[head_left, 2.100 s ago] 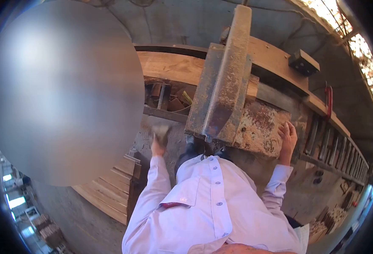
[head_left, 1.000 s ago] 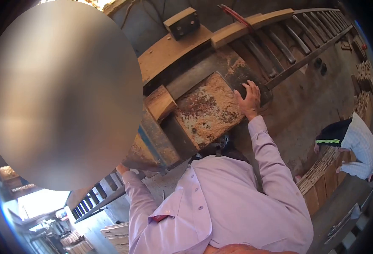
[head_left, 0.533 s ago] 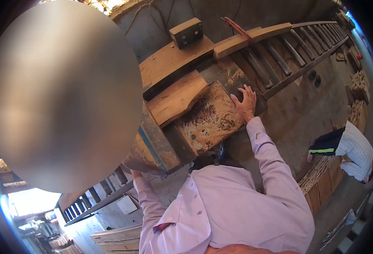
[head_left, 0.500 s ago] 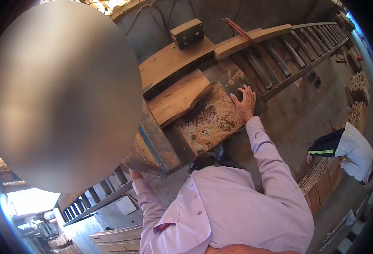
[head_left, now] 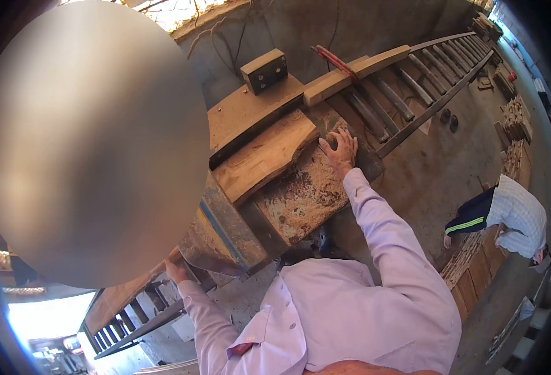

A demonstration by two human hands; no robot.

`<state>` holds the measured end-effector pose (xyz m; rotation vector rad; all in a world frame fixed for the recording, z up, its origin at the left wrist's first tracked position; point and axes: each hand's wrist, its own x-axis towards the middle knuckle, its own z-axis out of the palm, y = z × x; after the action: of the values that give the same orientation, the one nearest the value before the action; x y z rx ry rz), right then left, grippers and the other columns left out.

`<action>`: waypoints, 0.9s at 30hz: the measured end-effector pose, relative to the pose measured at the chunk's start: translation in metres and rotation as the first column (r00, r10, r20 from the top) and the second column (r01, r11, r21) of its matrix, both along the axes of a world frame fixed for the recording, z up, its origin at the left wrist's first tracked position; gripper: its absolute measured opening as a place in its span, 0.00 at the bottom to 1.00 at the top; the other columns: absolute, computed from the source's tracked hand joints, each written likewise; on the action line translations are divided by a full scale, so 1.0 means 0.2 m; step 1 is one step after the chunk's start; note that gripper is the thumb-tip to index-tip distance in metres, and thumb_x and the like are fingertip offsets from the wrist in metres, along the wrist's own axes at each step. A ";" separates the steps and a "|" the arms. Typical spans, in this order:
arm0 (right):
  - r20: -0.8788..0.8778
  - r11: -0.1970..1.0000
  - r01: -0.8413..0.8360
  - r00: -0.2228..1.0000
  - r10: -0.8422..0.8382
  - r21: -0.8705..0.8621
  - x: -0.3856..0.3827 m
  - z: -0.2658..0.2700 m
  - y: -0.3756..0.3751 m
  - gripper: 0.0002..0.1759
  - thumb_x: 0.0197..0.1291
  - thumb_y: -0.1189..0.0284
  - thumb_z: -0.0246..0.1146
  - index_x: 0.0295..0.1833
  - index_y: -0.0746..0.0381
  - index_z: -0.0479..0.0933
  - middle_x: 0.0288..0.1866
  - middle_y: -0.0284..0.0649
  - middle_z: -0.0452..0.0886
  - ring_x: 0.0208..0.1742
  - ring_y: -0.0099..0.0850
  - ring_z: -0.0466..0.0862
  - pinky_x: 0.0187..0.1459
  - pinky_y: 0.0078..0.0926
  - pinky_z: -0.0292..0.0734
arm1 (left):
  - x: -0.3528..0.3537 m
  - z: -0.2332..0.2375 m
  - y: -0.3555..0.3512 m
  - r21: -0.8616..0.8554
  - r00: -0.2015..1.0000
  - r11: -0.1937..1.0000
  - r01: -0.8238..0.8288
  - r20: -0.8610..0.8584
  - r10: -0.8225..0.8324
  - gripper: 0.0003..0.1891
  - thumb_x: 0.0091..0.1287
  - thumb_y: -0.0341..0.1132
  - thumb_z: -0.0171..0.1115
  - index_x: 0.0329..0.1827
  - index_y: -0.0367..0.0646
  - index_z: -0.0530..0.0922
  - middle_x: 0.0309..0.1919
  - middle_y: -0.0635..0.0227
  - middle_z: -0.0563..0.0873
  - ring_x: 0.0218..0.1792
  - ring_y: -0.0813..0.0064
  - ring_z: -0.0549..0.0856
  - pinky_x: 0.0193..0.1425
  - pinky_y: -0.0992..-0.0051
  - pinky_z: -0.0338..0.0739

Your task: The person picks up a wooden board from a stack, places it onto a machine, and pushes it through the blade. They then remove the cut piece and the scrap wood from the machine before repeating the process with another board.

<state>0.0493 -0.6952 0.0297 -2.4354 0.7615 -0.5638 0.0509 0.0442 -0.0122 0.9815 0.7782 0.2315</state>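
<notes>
My right hand (head_left: 340,152) rests with spread, slightly bent fingers on the sawdust-covered metal machine table (head_left: 300,199), near its right end. Left of it a thick wooden plank (head_left: 266,156) with a wavy, uneven edge lies along the long wooden fence (head_left: 253,112). My left hand (head_left: 175,271) is low on the other side of the machine, right at the end of a long board (head_left: 125,294); its fingers are mostly hidden. Between the hands stands a metal guard with a blue stripe (head_left: 222,224).
A roller conveyor (head_left: 425,87) runs off to the upper right, with a red clamp (head_left: 338,62) at its near end. A wooden block (head_left: 264,72) with holes stands on the fence. At right, a person (head_left: 516,215) bends over stacked wood strips (head_left: 466,262). A large blur covers the upper left.
My left hand has moved down and left, out from behind the machine to the board's end. My right hand stays on the table; the camera view has shifted slightly.
</notes>
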 end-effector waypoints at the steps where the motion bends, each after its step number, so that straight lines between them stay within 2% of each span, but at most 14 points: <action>1: -0.004 1.000 0.012 1.000 -0.012 0.018 0.03 0.00 0.00 0.39 0.61 0.34 0.60 0.65 0.51 0.78 0.78 0.40 0.66 0.83 0.35 0.56 0.83 0.45 0.35 | 0.00 -0.01 -0.01 -0.017 1.000 1.000 0.018 0.014 -0.018 0.34 0.70 0.47 0.70 0.68 0.31 0.69 0.57 0.55 0.81 0.53 0.54 0.84 0.56 0.53 0.83; 8: 0.007 0.998 0.061 0.998 -0.061 0.022 0.20 -0.04 -0.02 0.39 0.61 0.32 0.58 0.65 0.50 0.78 0.78 0.37 0.67 0.82 0.34 0.56 0.83 0.47 0.35 | -0.04 0.05 -0.23 -0.016 1.000 1.000 0.004 -0.016 -0.004 0.29 0.69 0.46 0.70 0.63 0.31 0.72 0.54 0.56 0.81 0.52 0.58 0.84 0.51 0.54 0.86; 11: 0.007 0.997 0.082 0.997 -0.081 -0.010 0.22 -0.07 -0.02 0.38 0.62 0.33 0.58 0.64 0.51 0.77 0.78 0.38 0.67 0.82 0.34 0.58 0.83 0.47 0.36 | -0.05 0.01 -0.20 0.025 0.997 0.997 0.071 -0.008 -0.071 0.29 0.70 0.45 0.69 0.62 0.31 0.73 0.53 0.55 0.81 0.50 0.58 0.84 0.51 0.54 0.87; 16: -0.006 0.996 0.087 0.996 -0.087 -0.034 0.23 -0.06 -0.01 0.38 0.63 0.34 0.58 0.63 0.53 0.78 0.78 0.39 0.68 0.81 0.35 0.60 0.83 0.47 0.36 | -0.05 -0.07 -0.16 0.045 0.999 0.999 0.014 0.035 -0.016 0.29 0.69 0.46 0.70 0.63 0.31 0.73 0.53 0.59 0.80 0.49 0.58 0.83 0.51 0.53 0.86; 17: 0.025 0.992 0.104 0.994 -0.102 -0.076 0.23 -0.06 0.00 0.36 0.62 0.36 0.60 0.61 0.54 0.79 0.76 0.39 0.71 0.79 0.35 0.62 0.82 0.46 0.41 | -0.05 -0.10 -0.16 0.041 0.998 0.999 -0.002 0.057 0.000 0.29 0.69 0.46 0.70 0.63 0.31 0.73 0.53 0.59 0.80 0.49 0.58 0.83 0.51 0.53 0.86; 18: 0.055 0.987 0.115 0.993 -0.109 -0.116 0.24 -0.07 0.01 0.33 0.62 0.38 0.62 0.59 0.54 0.81 0.74 0.39 0.73 0.78 0.35 0.65 0.81 0.46 0.45 | -0.05 -0.02 -0.19 -0.028 0.997 0.997 -0.076 -0.035 0.075 0.31 0.66 0.41 0.73 0.67 0.36 0.72 0.48 0.57 0.84 0.46 0.56 0.85 0.49 0.56 0.85; 19: 0.085 0.981 0.115 0.991 -0.103 -0.158 0.24 -0.09 0.00 0.31 0.62 0.41 0.64 0.56 0.55 0.82 0.72 0.39 0.76 0.76 0.36 0.68 0.79 0.45 0.49 | -0.08 -0.07 -0.15 0.560 0.968 0.795 0.232 -0.216 -0.130 0.33 0.64 0.38 0.75 0.70 0.39 0.71 0.44 0.55 0.85 0.44 0.54 0.86 0.48 0.57 0.83; 20: 0.101 0.976 0.102 0.991 -0.083 -0.191 0.24 -0.09 -0.01 0.30 0.62 0.42 0.65 0.54 0.56 0.83 0.70 0.40 0.77 0.74 0.37 0.71 0.77 0.44 0.53 | -0.12 -0.11 -0.11 0.829 0.860 0.231 0.510 -0.484 -0.163 0.36 0.61 0.35 0.76 0.73 0.43 0.69 0.41 0.52 0.87 0.42 0.53 0.87 0.47 0.59 0.82; 22: 0.116 0.965 0.063 0.993 -0.034 -0.256 0.25 -0.10 -0.03 0.28 0.61 0.44 0.66 0.51 0.57 0.85 0.67 0.43 0.80 0.71 0.39 0.75 0.73 0.43 0.61 | -0.15 0.00 -0.21 0.916 0.906 0.030 0.400 -0.391 -0.161 0.42 0.56 0.30 0.77 0.76 0.50 0.67 0.37 0.48 0.87 0.39 0.51 0.87 0.46 0.60 0.81; 23: 0.122 0.956 0.045 0.992 -0.010 -0.289 0.26 -0.09 -0.03 0.27 0.61 0.45 0.67 0.50 0.58 0.85 0.66 0.44 0.80 0.70 0.40 0.76 0.71 0.42 0.64 | -0.15 -0.04 -0.16 0.905 0.909 0.195 0.379 -0.324 -0.261 0.42 0.56 0.31 0.78 0.75 0.49 0.68 0.40 0.47 0.88 0.40 0.49 0.87 0.46 0.59 0.81; 24: 0.127 0.964 0.020 0.992 0.015 -0.266 0.27 -0.08 -0.03 0.27 0.60 0.46 0.68 0.51 0.58 0.84 0.64 0.45 0.82 0.69 0.41 0.77 0.70 0.44 0.65 | -0.16 0.06 -0.20 0.915 0.902 0.067 0.397 -0.376 -0.210 0.42 0.55 0.30 0.79 0.75 0.50 0.69 0.40 0.46 0.87 0.40 0.50 0.87 0.46 0.59 0.81; 25: 0.131 0.969 -0.006 0.991 0.039 -0.245 0.26 -0.08 -0.03 0.27 0.60 0.47 0.69 0.52 0.59 0.84 0.62 0.45 0.83 0.67 0.43 0.78 0.69 0.45 0.67 | -0.16 0.04 -0.17 0.892 0.878 -0.006 0.451 -0.445 -0.179 0.37 0.60 0.38 0.78 0.71 0.41 0.71 0.43 0.50 0.87 0.42 0.54 0.87 0.46 0.61 0.82; 26: 0.126 0.971 -0.003 0.991 0.034 -0.241 0.26 -0.10 -0.03 0.28 0.60 0.46 0.68 0.53 0.59 0.83 0.63 0.45 0.82 0.68 0.43 0.77 0.69 0.45 0.66 | -0.15 0.10 -0.19 0.766 0.940 0.547 0.338 -0.242 -0.243 0.34 0.63 0.45 0.75 0.66 0.36 0.72 0.47 0.53 0.86 0.44 0.56 0.87 0.47 0.61 0.84; 27: 0.120 0.971 0.005 0.992 0.024 -0.239 0.27 -0.11 -0.03 0.30 0.61 0.46 0.67 0.54 0.60 0.83 0.64 0.45 0.82 0.69 0.43 0.76 0.70 0.44 0.65 | -0.14 0.16 -0.22 0.393 0.998 0.918 0.054 0.008 -0.062 0.34 0.66 0.52 0.71 0.62 0.30 0.74 0.50 0.57 0.84 0.46 0.58 0.86 0.47 0.61 0.85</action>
<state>0.1035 -0.7015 0.0075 -2.5914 0.6637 -0.8365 0.0229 0.0001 0.0189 1.3788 0.6955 0.3554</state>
